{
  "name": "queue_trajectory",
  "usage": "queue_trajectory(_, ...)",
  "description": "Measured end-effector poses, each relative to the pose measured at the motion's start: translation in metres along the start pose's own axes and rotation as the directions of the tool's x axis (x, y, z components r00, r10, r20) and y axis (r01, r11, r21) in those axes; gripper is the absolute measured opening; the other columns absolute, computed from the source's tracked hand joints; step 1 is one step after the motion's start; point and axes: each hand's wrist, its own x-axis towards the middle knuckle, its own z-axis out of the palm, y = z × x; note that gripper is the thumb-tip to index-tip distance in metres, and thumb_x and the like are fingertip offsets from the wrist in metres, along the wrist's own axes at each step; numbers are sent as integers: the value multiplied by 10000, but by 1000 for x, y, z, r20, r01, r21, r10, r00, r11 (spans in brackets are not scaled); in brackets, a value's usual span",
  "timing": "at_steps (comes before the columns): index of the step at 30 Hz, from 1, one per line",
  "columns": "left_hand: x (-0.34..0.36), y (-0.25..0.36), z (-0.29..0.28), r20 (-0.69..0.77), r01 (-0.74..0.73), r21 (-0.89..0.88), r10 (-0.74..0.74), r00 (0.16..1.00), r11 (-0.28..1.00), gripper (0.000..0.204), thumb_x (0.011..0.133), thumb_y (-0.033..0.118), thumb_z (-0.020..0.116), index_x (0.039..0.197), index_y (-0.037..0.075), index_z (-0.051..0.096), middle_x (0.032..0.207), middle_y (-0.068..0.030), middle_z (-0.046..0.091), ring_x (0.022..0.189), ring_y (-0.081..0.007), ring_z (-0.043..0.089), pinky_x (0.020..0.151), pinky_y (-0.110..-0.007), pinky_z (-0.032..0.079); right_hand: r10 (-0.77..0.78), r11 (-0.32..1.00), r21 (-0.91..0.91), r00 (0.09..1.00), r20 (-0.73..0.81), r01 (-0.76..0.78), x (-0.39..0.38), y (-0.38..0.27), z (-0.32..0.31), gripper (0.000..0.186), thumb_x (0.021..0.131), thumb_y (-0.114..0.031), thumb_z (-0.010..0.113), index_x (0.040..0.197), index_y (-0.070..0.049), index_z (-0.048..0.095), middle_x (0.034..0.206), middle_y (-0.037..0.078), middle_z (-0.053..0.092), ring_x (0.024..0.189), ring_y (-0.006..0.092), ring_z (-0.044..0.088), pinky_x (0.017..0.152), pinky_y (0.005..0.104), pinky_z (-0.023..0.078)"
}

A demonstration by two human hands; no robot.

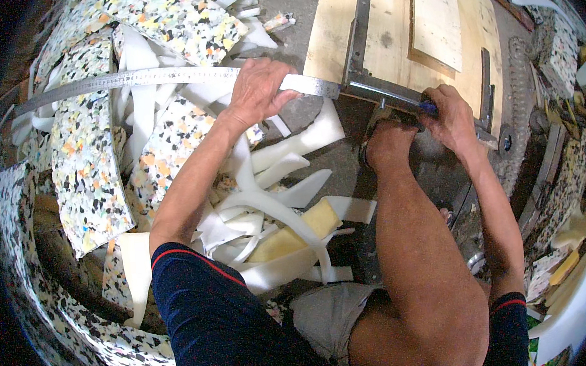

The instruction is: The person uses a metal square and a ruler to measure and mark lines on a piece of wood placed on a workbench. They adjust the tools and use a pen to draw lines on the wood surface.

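My left hand point(260, 89) grips a long metal ruler point(163, 76) with its fingers wrapped over the top edge. The ruler stretches far to the left, and its right end meets a dark metal bar point(395, 94). That bar runs along the near edge of a wooden board point(384, 34), and upright metal strips rise from it. At the right part of the bar is my right hand point(451, 117), its fingers closed about a small blue thing point(428, 107). Most of that blue thing is hidden by the fingers.
Speckled foam slabs point(87, 150) fill the left side. White foam offcuts point(304, 141) and a yellow foam block point(296, 230) lie on the floor between my arms. A thinner wooden panel point(435, 20) rests on the board. More foam pieces point(559, 55) stand at the right.
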Motion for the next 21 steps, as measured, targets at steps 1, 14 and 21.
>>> queue_trajectory(1,0,0,1,-2,-1,-4,1,1000,1000,384,849,418,710,1072,112,649,927,-72,654,893,-263,593,802,-401,393,2,1000,-7,1000,3,-2,0,-1,-1,441,713,-135,812,1109,-52,638,960,147,585,959,375,603,798,472,518)
queue_trajectory(14,1,4,-2,56,100,-37,-98,994,994,415,802,382,771,1114,145,633,930,-53,651,913,-252,596,818,-405,396,-3,1000,-4,1000,-7,3,1,-1,-1,444,706,-119,812,1112,-53,646,972,148,588,971,373,606,802,465,520)
queue_trajectory(21,2,5,-1,36,99,-44,-98,995,994,417,801,384,765,1112,143,624,922,-47,650,901,-244,600,797,-398,391,20,999,33,1000,4,-20,-1,-1,-2,455,701,-103,811,1120,-68,637,991,141,588,982,372,605,813,465,524)
